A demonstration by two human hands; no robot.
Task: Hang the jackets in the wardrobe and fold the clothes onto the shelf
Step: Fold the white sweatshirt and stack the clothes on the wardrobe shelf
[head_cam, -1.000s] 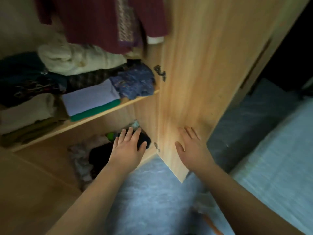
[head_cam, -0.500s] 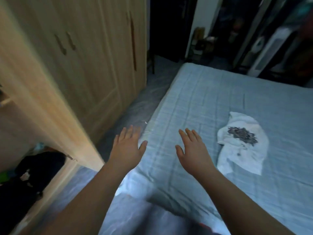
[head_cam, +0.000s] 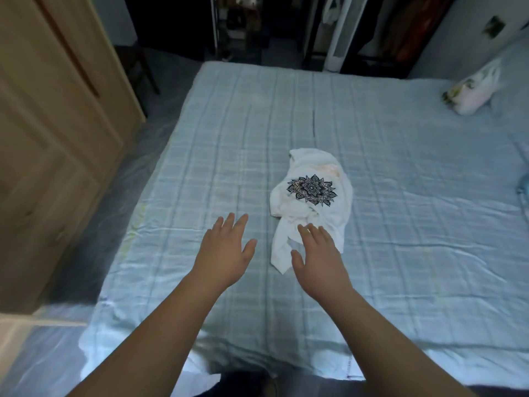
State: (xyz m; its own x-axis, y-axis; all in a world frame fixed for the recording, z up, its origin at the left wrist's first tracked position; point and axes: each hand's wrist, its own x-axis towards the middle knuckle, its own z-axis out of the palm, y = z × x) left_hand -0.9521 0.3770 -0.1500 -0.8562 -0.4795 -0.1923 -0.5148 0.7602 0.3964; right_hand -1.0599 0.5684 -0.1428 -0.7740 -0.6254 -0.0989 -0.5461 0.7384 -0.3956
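A crumpled white t-shirt (head_cam: 312, 193) with a black mandala print lies in the middle of the pale blue checked bed (head_cam: 400, 224). My right hand (head_cam: 317, 260) hovers open over the shirt's near edge, fingers spread and holding nothing. To the left of the shirt, above bare sheet, my left hand (head_cam: 226, 253) is also open and empty. The wooden wardrobe (head_cam: 57, 133) stands along the left, its inside out of sight.
A narrow strip of grey floor (head_cam: 120, 190) runs between the wardrobe and the bed. A white floral bundle (head_cam: 472, 90) lies at the bed's far right corner. Dark clutter, a chair and a white fan stand beyond the bed's far edge.
The view swung right, from the open wardrobe shelves to the bed. Both hands stayed open and now reach over the bed, the right one arriving at the white t-shirt.
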